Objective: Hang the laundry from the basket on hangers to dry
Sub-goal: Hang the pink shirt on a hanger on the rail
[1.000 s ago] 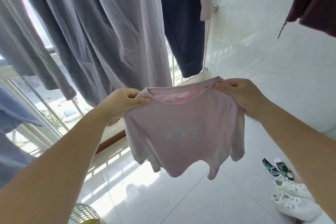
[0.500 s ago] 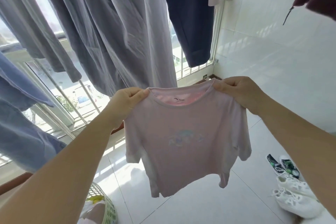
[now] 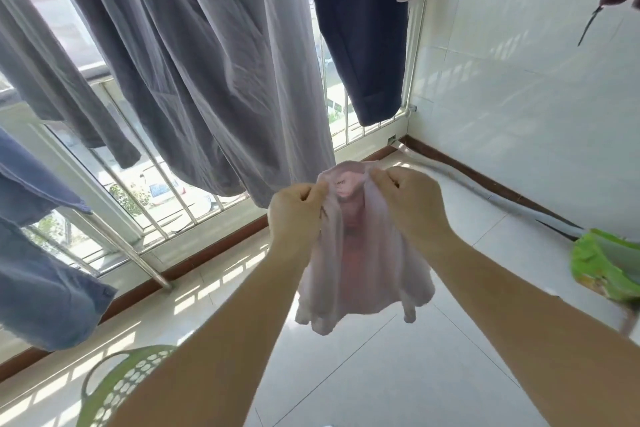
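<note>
White floor tiles [image 3: 363,374] and a tiled wall frame a balcony corner, closed off by a barred window railing [image 3: 162,191]. Grey garments [image 3: 194,55] and a navy garment [image 3: 356,28] hang above the railing; a blue garment [image 3: 38,270] hangs at its near end. The green laundry basket [image 3: 114,388] stands on the floor below that end. In front of the railing, the pink T-shirt [image 3: 360,270] is held in the air. The left hand [image 3: 298,211] and the right hand [image 3: 408,204] each grip the neckline with curled fingers. Half a second ago the hands were well apart and the shirt was spread flat; now they are close together, and the fabric hangs bunched between them with the neck opening gathered. This probably prepares the collar for a hanger. No hanger is visible, so one hand likely needs to release and fetch one. A green object [image 3: 602,267] lies on the far side from the railing.
</note>
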`<state>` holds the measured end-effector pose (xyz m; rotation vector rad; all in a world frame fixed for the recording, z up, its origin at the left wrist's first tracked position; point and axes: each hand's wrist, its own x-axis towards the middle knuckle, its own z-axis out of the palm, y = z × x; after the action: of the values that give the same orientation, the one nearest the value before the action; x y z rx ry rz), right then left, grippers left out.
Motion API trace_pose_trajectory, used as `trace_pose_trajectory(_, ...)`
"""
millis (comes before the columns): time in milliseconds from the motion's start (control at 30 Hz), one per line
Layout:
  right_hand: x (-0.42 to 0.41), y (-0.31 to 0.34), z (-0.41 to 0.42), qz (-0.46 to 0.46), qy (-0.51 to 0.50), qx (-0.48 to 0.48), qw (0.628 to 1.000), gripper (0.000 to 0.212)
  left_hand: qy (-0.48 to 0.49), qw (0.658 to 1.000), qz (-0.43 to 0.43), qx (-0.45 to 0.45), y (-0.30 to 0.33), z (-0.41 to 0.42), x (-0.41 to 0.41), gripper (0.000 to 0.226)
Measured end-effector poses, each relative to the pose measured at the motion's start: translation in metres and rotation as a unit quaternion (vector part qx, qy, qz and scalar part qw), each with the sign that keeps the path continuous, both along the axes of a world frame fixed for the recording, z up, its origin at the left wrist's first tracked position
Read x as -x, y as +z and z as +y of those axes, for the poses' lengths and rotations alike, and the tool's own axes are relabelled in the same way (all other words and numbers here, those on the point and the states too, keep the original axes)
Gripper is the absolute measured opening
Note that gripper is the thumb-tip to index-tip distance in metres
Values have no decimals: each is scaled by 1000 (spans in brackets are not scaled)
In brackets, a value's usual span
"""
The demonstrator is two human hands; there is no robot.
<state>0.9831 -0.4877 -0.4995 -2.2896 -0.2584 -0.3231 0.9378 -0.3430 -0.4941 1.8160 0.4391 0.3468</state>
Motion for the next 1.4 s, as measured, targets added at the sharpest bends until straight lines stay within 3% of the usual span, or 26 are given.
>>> trace_pose_trajectory(267,25,-17,26,-46,39,-20,998,32,21,997,2,77,-9,-24,7,25)
trace_pose_trajectory(400,25,-13,26,-21,113,-37,993,37,15,989,20,145,3,-22,12,29)
trace_pose_trajectory(500,16,-10,24,13,159,21,987,39,-2,977,35,210,16,-22,14,36)
trace_pose_trajectory(600,8,-4,24,38,194,21,980,36,-46,973,43,220,26,-18,19,27)
trace_pose_trajectory(700,7,9,24,77,245,-6,966,32,-59,985,51,152,26,-10,20,20)
trace_pose_trajectory(833,6,22,22,104,275,-2,956,38,-20,995,0,-101,19,4,18,23)
trace_pose_trajectory(900,6,27,19,130,303,-6,944,36,-52,961,-6,-270,15,14,17,46)
trace_pose_trajectory(967,7,32,15,161,332,-28,929,43,-129,919,26,-371,19,24,17,59)
trace_pose_trajectory(1033,7,36,9,176,352,-42,918,41,-228,909,62,-343,27,33,17,46)
trace_pose_trajectory(1100,8,38,4,190,361,-57,911,22,-288,914,110,-264,35,39,18,42)
trace_pose_trajectory(1267,9,34,-9,209,342,-130,907,20,-287,934,118,-177,39,41,17,45)
trace_pose_trajectory(1400,6,26,-17,221,321,-136,911,21,-278,935,87,-201,45,31,15,27)
